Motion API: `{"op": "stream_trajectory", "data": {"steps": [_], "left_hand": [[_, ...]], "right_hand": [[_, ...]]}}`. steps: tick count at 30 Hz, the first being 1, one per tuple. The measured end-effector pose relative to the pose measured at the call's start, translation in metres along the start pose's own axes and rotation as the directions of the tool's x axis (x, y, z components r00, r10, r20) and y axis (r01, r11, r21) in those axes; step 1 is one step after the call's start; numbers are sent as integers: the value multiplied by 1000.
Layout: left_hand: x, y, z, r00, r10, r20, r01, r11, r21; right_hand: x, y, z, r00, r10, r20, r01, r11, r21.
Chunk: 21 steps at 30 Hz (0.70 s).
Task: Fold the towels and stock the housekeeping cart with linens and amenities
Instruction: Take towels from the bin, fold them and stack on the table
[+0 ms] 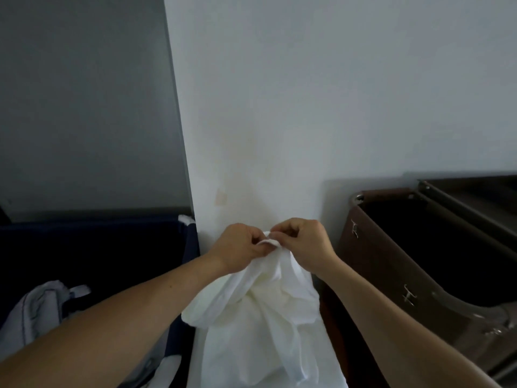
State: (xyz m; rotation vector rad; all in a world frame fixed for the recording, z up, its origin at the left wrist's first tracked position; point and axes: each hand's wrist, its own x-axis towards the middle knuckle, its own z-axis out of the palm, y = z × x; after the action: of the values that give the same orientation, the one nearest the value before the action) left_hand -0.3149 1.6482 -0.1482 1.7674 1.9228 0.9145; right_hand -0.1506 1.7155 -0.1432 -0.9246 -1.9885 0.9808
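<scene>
Background: a white wall (307,107) stands directly behind both hands; a grey wall (84,107) recedes beyond the left hand.

Item 1, white towel (260,317). It is held up in front of the white wall and hangs down from the hands in loose, bunched folds, its lower part falling between the two forearms to the bottom edge of the view. Its top edge sits between the two hands.

Item 2, left hand (240,247). Fingers curled, pinching the towel's top edge from the left side.

Item 3, right hand (305,245). Fingers curled, pinching the same edge from the right side, just beside the left hand; the fingertips of the two nearly meet.

Item 4, dark blue hamper (98,247). To the left of the left hand and below its forearm. Its inside is dim. Pale grey linen (42,312) lies crumpled in it, possibly a towel, though the light is too poor to say. A scrap of white cloth (186,219) shows at its far corner.

Item 5, brown cart bag (391,261). To the right of the right hand, open at the top, dark inside. Two metal clips (354,229) are on its near wall.
</scene>
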Motion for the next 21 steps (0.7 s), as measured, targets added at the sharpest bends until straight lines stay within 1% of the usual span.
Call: {"op": "stream_trajectory", "data": {"steps": [2,3,6,9,11,13,15,16,17,19,20,21], "left_hand": [[2,0,-1,997,-39,67,38,999,25],[3,-2,0,996,-58,73,57,998,16],[3,-8,4,994,-98,47,99,995,-21],[3,-12,8,994,-99,50,101,995,-26],[3,-13,11,995,-88,47,89,996,-25],[4,-14,11,997,-65,49,68,997,-46],[3,-14,10,998,-22,60,23,1000,-10],[2,-14,10,999,18,36,-19,999,32],[0,-15,9,998,64,-25,-62,995,72],[-5,-17,6,972,143,-186,-126,987,103],[-7,-19,4,964,163,-212,-146,985,96],[-7,-22,2,970,168,-177,-159,985,66]], "right_hand": [[-3,1,3,1000,14,14,-15,999,31],[-5,2,4,1000,19,25,-20,999,41],[-10,4,3,995,34,90,-41,996,77],[-16,6,5,988,48,148,-60,995,75],[-18,9,8,991,29,129,-36,998,55],[-19,12,10,998,11,64,-12,1000,24],[-19,13,10,1000,6,0,-6,1000,15],[-18,13,9,1000,10,-20,-10,1000,29],[-17,13,9,999,15,-33,-14,998,55],[-16,13,7,999,20,-51,-14,993,116],[-15,13,7,999,17,-48,-10,991,135],[-15,13,6,999,11,-34,-6,990,141]]}}
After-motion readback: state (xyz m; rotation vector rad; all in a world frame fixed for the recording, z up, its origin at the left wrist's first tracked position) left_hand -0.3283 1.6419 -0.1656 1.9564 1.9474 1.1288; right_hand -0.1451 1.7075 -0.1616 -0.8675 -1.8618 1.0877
